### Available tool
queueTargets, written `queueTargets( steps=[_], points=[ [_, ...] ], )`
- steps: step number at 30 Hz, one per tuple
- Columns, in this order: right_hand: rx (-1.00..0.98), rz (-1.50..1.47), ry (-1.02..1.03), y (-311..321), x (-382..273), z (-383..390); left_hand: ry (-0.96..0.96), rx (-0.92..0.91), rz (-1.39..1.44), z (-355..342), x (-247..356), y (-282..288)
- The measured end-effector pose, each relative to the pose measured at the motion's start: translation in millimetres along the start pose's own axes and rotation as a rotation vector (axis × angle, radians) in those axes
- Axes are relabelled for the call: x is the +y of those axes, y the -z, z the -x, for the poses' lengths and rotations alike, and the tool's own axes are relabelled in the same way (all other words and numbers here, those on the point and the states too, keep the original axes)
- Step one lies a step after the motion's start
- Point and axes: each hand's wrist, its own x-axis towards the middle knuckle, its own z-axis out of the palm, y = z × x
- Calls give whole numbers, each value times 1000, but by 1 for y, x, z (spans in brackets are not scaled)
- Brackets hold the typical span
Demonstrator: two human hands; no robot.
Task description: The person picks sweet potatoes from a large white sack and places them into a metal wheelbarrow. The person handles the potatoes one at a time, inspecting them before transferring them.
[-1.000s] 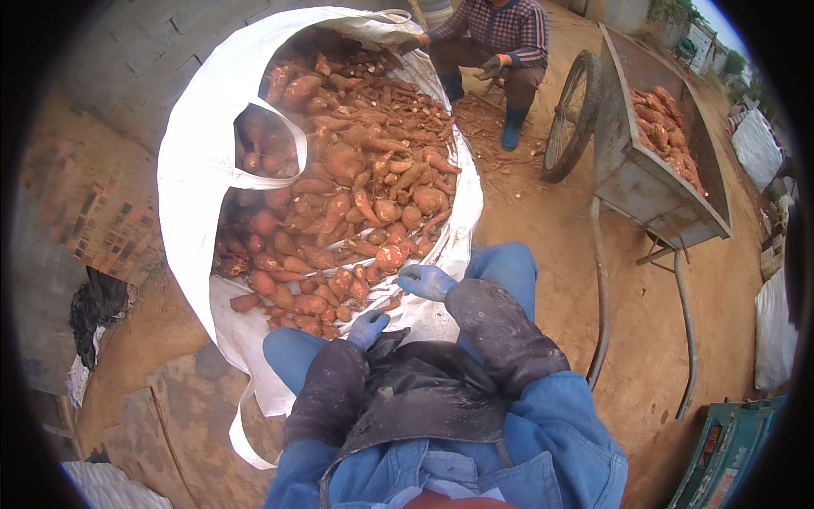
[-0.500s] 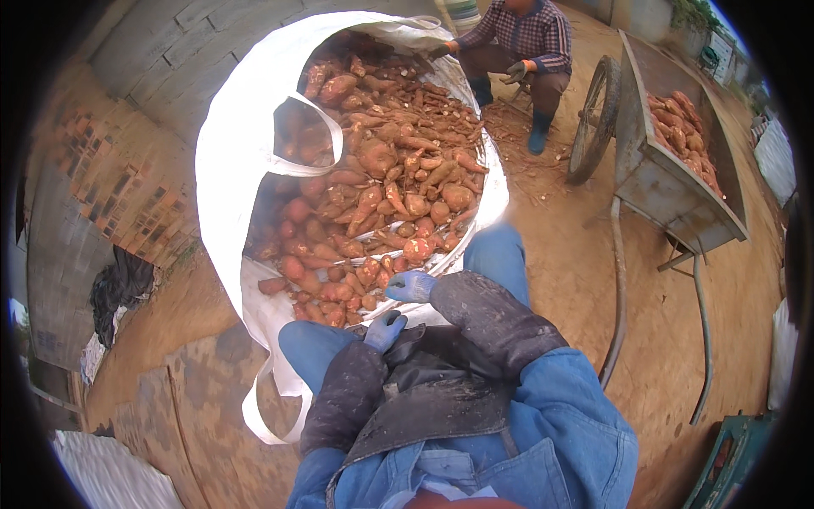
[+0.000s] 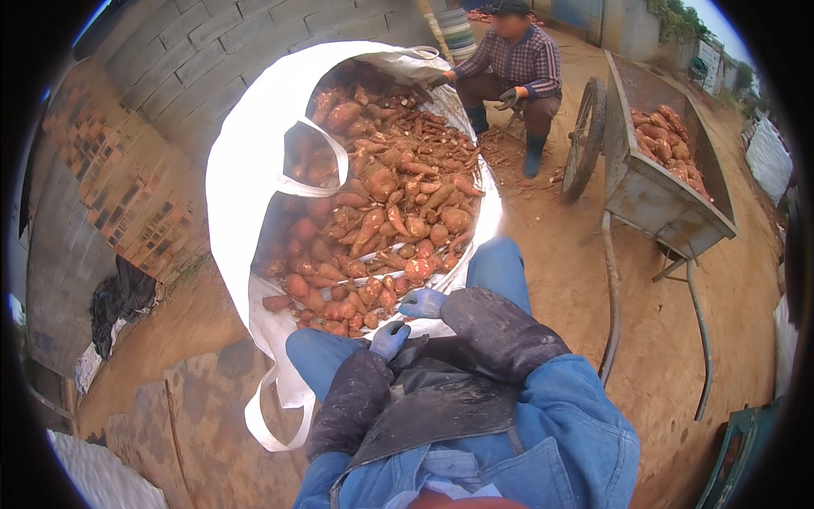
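Observation:
A big white woven sack (image 3: 246,170) lies tipped with its mouth toward me, full of reddish-brown sweet potatoes (image 3: 381,182). My right hand (image 3: 421,303), in a pale blue-grey glove, hovers at the sack's near edge beside the closest roots. Its fingers point left, loosely bent and apart, and no object shows in them. Just below it, by my left thigh, is my left hand (image 3: 390,339) in a matching glove. Its fingers curve loosely toward the right hand, and nothing held is visible. Both palms are hidden from view.
Beyond the sack a person (image 3: 517,64) in a checked top sits low, with gloved hands. To the right stands a metal handcart (image 3: 670,195) holding more sweet potatoes. A grey block wall (image 3: 186,59) rises behind. A sack strap (image 3: 275,441) loops on the ground left.
The view has tilted up slightly, so the scene sits lower and more of the other person shows. My hands keep nearly the same pose by the sack's near edge.

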Motion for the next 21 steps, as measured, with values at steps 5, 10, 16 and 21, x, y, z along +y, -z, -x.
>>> queueTargets(
  steps=[5,10,16,21],
  points=[
    [70,-73,-70,6,27,24,-65,-7,-8,-16,16,-11],
    [101,-45,-40,4,51,27,-22,-134,-94,-23,14,-22],
    [72,-214,-91,5,50,18,14,-46,-31,-19,-6,-21],
    [587,-1152,74,107,45,97,138,-151,-137,-29,-7,-27]
  ],
)
